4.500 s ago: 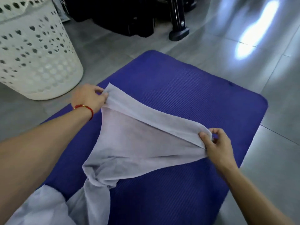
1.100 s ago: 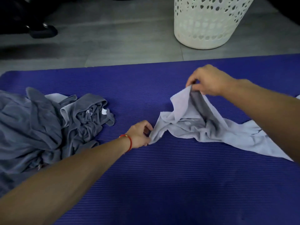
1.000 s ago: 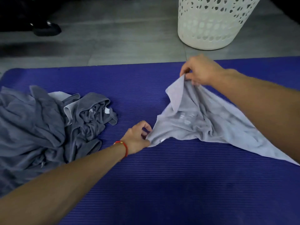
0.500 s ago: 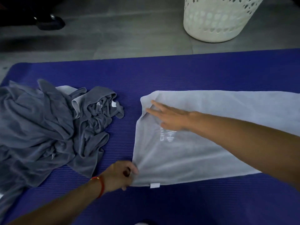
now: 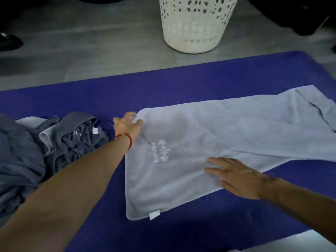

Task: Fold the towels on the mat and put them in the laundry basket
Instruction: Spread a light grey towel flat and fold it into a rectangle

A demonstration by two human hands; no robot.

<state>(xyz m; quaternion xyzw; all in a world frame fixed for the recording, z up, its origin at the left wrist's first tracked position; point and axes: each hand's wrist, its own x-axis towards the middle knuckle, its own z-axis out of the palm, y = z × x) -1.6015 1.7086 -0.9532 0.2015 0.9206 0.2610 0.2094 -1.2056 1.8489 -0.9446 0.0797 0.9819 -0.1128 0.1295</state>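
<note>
A light grey towel [image 5: 227, 131] with white lettering lies spread flat across the purple mat [image 5: 181, 86]. Its far right end is rumpled. My left hand [image 5: 127, 124], with a red wristband, pinches the towel's far left corner. Palm down with fingers spread, my right hand [image 5: 236, 177] presses on the towel's near edge. A crumpled heap of dark grey towels [image 5: 36, 153] sits on the mat's left side. The white perforated laundry basket [image 5: 196, 24] stands on the floor beyond the mat.
Grey tiled floor [image 5: 91, 51] surrounds the mat. Dark objects sit at the top left [image 5: 9, 42] and top right [image 5: 309, 19] edges of the view. Bare mat shows in front of the towel.
My left hand let go of the towel's near left corner and moved to its far left corner. My right hand slid from the far left part toward the near edge.
</note>
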